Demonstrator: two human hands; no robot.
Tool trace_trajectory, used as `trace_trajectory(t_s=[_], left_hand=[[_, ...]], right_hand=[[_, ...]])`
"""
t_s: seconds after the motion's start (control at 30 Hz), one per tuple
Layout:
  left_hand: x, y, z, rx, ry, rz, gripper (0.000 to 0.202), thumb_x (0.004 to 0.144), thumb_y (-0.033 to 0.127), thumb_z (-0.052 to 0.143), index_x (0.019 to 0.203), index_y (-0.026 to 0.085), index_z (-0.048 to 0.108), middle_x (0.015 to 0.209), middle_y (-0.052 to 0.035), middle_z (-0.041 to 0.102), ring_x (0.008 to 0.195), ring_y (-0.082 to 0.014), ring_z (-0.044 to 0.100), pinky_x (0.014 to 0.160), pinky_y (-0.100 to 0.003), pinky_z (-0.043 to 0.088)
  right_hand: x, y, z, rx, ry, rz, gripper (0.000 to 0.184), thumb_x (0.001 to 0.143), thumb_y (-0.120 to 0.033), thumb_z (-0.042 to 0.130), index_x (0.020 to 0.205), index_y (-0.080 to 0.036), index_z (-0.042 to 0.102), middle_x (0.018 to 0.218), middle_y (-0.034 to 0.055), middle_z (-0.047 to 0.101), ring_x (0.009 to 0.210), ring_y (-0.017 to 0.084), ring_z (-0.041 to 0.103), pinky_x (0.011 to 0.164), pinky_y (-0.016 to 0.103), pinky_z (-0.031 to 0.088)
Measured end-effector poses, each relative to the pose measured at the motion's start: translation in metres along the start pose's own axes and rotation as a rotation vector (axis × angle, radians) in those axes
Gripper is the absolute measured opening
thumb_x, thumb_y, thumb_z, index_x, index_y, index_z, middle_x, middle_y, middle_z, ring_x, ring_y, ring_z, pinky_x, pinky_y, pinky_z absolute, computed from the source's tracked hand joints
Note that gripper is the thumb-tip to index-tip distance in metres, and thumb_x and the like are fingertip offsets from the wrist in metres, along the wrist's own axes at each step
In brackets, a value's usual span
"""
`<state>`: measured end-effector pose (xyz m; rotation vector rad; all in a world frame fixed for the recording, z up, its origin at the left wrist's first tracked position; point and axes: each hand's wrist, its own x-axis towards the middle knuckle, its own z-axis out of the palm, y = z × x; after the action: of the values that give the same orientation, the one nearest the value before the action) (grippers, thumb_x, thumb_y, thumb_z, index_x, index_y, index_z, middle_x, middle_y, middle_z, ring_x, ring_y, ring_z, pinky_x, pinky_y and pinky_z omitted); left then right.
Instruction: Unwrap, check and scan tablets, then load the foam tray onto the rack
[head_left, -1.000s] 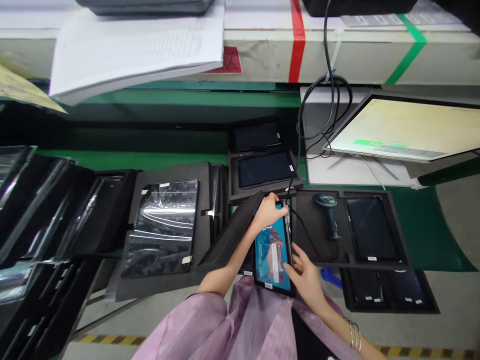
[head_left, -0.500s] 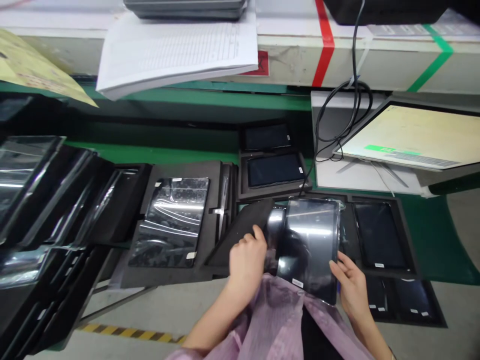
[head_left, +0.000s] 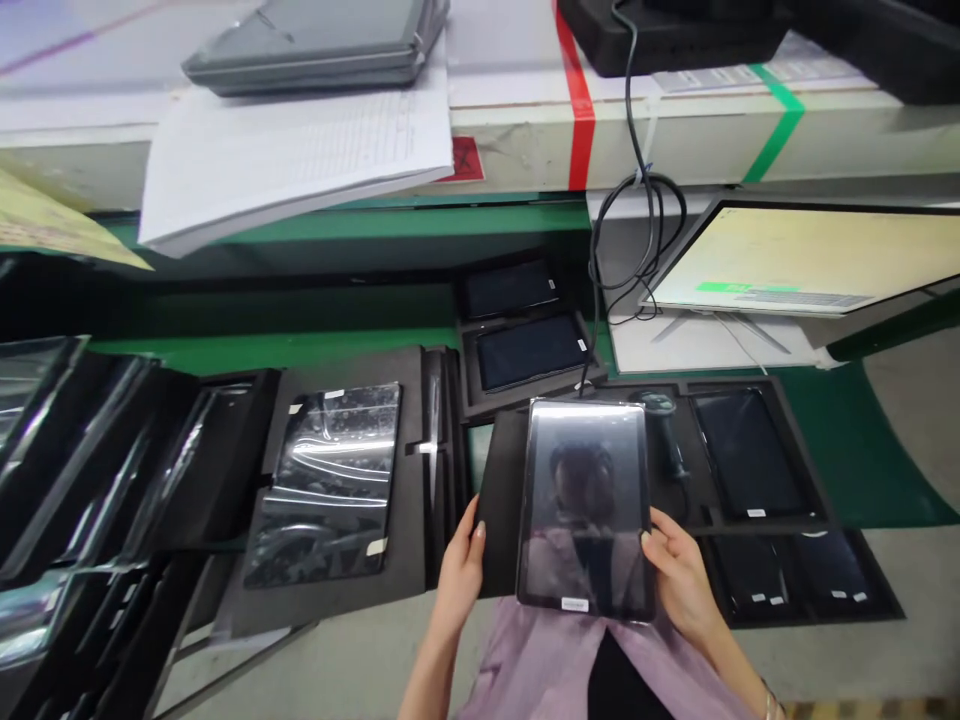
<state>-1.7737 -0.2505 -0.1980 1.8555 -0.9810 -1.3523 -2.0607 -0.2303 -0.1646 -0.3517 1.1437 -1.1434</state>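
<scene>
Tablet (head_left: pixel 583 510) held flat in front of the person's body, dark glass up, screen off. Long axis runs straight away from the person, near short edge with a white label (head_left: pixel 574 604) toward the lilac garment (head_left: pixel 525 650), far short edge overlapping a black foam tray (head_left: pixel 757 455). Tablet sits above the tray's near part, between both hands.

Right hand (head_left: pixel 679 575) at the tablet's right long edge, wrist angled in from lower right, thumb (head_left: pixel 646 540) on the glass, other fingers under the edge: grip pressed together, pinching the tablet. Left hand (head_left: pixel 461 570) comes up from below, palm inward, fingers together against the left edge of a black foam flap (head_left: pixel 499 510), apart from the tablet; whether this grip pinches the flap, cannot tell.

Just behind the tablet, a handheld barcode scanner (head_left: pixel 664 420) lies in the tray, beside a dark tablet (head_left: pixel 746 455). To the left, a plastic-wrapped tablet (head_left: pixel 326 485) lies in a foam case (head_left: pixel 345 590). Monitor (head_left: pixel 795 258) stands at upper right, black cable (head_left: pixel 600 290) beside it.
</scene>
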Motion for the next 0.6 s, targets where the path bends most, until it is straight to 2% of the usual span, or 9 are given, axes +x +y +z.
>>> trace_trajectory(t_s=[0.1, 0.17, 0.23, 0.3, 0.4, 0.5, 0.6], left_hand=[[0.013, -0.017, 0.005, -0.115, -0.060, -0.089, 0.081, 0.078, 0.062, 0.046, 0.137, 0.008, 0.039, 0.142, -0.0140, 0.045, 0.134, -0.0256, 0.039, 0.113, -0.037, 0.030], [0.024, -0.024, 0.004, -0.117, -0.085, -0.124, 0.076, 0.083, 0.065, 0.033, 0.133, 0.009, 0.044, 0.137, -0.0148, 0.050, 0.129, -0.0264, 0.046, 0.109, -0.040, 0.037], [0.034, -0.032, 0.007, -0.088, -0.070, -0.143, 0.073, 0.086, 0.065, 0.027, 0.130, 0.010, 0.047, 0.138, -0.0157, 0.050, 0.130, -0.0266, 0.044, 0.110, -0.041, 0.035], [0.040, -0.040, 0.013, -0.031, -0.027, -0.145, 0.071, 0.083, 0.063, 0.037, 0.130, 0.010, 0.045, 0.139, -0.0173, 0.047, 0.131, -0.0279, 0.042, 0.111, -0.043, 0.032], [0.044, -0.052, 0.026, 0.073, 0.053, -0.128, 0.079, 0.068, 0.056, 0.060, 0.128, 0.007, 0.042, 0.133, -0.0216, 0.049, 0.130, -0.0333, 0.041, 0.111, -0.048, 0.029], [0.046, -0.058, 0.037, 0.158, 0.120, -0.092, 0.082, 0.060, 0.056, 0.063, 0.120, 0.004, 0.044, 0.128, -0.0252, 0.047, 0.133, -0.0374, 0.034, 0.113, -0.052, 0.021], [0.048, -0.059, 0.041, 0.192, 0.137, -0.057, 0.079, 0.059, 0.055, 0.061, 0.117, 0.006, 0.043, 0.133, -0.0261, 0.038, 0.136, -0.0356, 0.029, 0.115, -0.048, 0.021]], right_hand=[[0.009, 0.017, 0.003, -0.119, -0.082, -0.018, 0.043, 0.077, -0.040, 0.072, 0.112, -0.020, 0.059, 0.092, 0.0077, 0.071, 0.079, 0.019, 0.067, 0.074, 0.030, 0.051], [0.021, 0.036, 0.010, -0.243, -0.123, -0.036, 0.045, 0.080, -0.047, 0.066, 0.113, -0.019, 0.055, 0.092, 0.0073, 0.070, 0.080, 0.020, 0.066, 0.076, 0.031, 0.050], [0.035, 0.057, 0.017, -0.350, -0.144, -0.036, 0.045, 0.081, -0.052, 0.059, 0.111, -0.019, 0.052, 0.090, 0.0073, 0.069, 0.079, 0.020, 0.065, 0.076, 0.033, 0.050], [0.048, 0.076, 0.020, -0.441, -0.133, -0.034, 0.044, 0.079, -0.053, 0.058, 0.104, -0.018, 0.053, 0.088, 0.0076, 0.067, 0.079, 0.022, 0.064, 0.077, 0.036, 0.051], [0.062, 0.091, 0.016, -0.646, -0.054, -0.065, 0.039, 0.074, -0.045, 0.060, 0.100, -0.016, 0.058, 0.092, 0.0103, 0.063, 0.086, 0.025, 0.062, 0.086, 0.042, 0.049], [0.068, 0.092, 0.011, -0.849, 0.028, -0.113, 0.036, 0.071, -0.030, 0.060, 0.102, -0.013, 0.062, 0.105, 0.0153, 0.057, 0.098, 0.030, 0.058, 0.098, 0.047, 0.041], [0.068, 0.089, 0.016, -0.967, 0.018, -0.133, 0.041, 0.072, -0.017, 0.056, 0.111, -0.008, 0.063, 0.114, 0.0173, 0.057, 0.111, 0.029, 0.054, 0.105, 0.043, 0.037]])
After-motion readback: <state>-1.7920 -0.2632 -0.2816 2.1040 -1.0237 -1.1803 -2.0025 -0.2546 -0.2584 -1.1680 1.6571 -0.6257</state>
